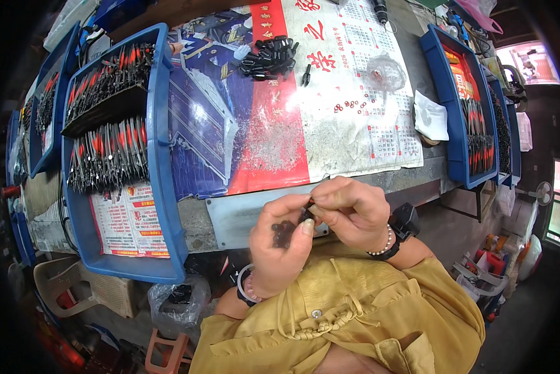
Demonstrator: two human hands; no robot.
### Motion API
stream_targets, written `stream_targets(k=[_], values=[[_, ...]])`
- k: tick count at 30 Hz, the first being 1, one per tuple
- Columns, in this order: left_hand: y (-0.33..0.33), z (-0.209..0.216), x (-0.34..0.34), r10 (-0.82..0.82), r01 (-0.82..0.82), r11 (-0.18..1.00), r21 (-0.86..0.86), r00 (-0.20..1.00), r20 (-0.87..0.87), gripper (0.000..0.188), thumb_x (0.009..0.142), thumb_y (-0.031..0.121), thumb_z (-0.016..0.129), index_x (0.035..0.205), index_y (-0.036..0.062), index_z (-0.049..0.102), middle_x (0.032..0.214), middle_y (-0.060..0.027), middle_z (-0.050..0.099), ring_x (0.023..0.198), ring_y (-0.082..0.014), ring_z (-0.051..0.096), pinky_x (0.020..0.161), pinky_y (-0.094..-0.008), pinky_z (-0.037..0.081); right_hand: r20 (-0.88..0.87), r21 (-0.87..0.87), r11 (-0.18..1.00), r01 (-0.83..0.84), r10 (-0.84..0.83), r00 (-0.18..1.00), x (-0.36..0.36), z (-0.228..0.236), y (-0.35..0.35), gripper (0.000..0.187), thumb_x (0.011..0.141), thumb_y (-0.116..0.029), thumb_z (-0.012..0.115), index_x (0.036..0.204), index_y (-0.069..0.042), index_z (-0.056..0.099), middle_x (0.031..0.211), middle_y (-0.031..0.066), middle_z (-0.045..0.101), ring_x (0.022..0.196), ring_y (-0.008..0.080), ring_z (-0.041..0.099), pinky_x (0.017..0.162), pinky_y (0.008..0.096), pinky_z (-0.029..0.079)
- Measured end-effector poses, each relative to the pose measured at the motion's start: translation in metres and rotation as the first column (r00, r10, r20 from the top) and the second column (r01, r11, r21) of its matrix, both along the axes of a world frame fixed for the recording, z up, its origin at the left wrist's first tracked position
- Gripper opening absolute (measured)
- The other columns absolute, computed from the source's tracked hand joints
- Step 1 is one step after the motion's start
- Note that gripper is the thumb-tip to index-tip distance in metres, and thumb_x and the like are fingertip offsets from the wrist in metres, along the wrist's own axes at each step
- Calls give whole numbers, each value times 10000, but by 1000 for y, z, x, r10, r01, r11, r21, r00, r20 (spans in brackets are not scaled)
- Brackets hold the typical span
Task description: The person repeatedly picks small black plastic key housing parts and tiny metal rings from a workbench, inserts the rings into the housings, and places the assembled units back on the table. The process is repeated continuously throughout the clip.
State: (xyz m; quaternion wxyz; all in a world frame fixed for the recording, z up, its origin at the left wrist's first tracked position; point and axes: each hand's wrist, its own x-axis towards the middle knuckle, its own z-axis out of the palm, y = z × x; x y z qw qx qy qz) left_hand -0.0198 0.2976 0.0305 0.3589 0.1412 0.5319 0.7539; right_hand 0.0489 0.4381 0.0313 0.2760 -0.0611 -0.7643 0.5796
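My left hand [279, 244] is cupped in front of my chest with several small dark parts [284, 233] lying in its palm. Its thumb and forefinger pinch one small black part [307, 215]. My right hand [357, 209] meets it there, thumb and fingertips pressed together at the upper end of that part. Fingers cover most of it, so its exact kind is hidden. Farther off on the table lie a heap of small black tubular parts [269, 59] and a single black piece [306, 75]. Small red rings [352, 106] are scattered to the right of them.
A blue tray [168, 156] of thin black pieces with orange-red sections stands at left; a similar blue tray [439, 93] is at right. A clear plastic dish [386, 73] and a white sheet [430, 116] lie on the poster-covered table. A pale metal plate [236, 215] lines the near edge.
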Motion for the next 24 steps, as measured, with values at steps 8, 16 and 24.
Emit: stream_targets(k=[8, 16, 24], values=[[0, -5, 4, 50, -49, 999, -24, 999, 21, 230, 875, -18, 570, 1083, -6, 474, 842, -30, 581, 710, -49, 514, 647, -205, 441, -14, 113, 992, -62, 64, 998, -3, -8, 0, 182, 786, 71, 686, 893, 9, 553, 839, 167, 653, 691, 202, 645, 592, 278, 510], [-2, -6, 1, 95, -88, 994, -60, 989, 114, 220, 871, -12, 576, 1063, 11, 470, 816, -30, 574, 686, -48, 526, 620, -200, 441, 18, 183, 983, -22, 19, 1000, -4, 3, 3, 128, 785, 34, 683, 895, 35, 620, 855, 160, 640, 743, 253, 636, 660, 322, 512], [-2, -10, -1, 56, -52, 998, -30, 990, 129, 192, 864, -35, 573, 1000, 34, 455, 762, -30, 564, 592, -38, 492, 518, -192, 402, 0, 137, 990, -37, 37, 999, -6, 2, -1, 119, 723, 20, 692, 822, 21, 626, 807, 130, 640, 706, 261, 637, 612, 312, 507]])
